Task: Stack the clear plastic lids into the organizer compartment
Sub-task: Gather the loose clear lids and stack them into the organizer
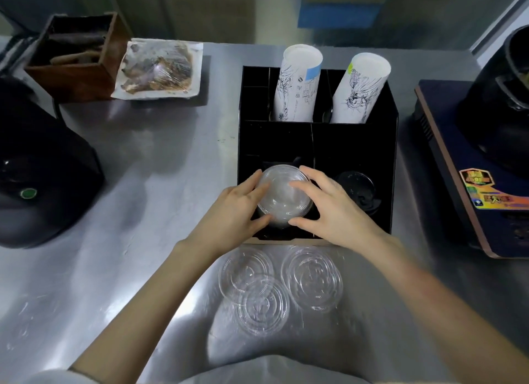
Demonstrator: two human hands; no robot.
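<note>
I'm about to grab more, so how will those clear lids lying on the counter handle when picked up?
The loose clear lids look thin, so probably light and a bit flexible. Two overlap on the steel counter, so they may slide or lift together. Their flat shape should not roll.

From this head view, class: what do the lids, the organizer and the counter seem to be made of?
Lids on the counter: thin clear plastic, see-through, with moulded rings. Organizer: matte black panels, maybe acrylic or board; a brown edge at its base leaves that open. Counter: brushed stainless steel, judging by its grey sheen and soft reflections.
</note>
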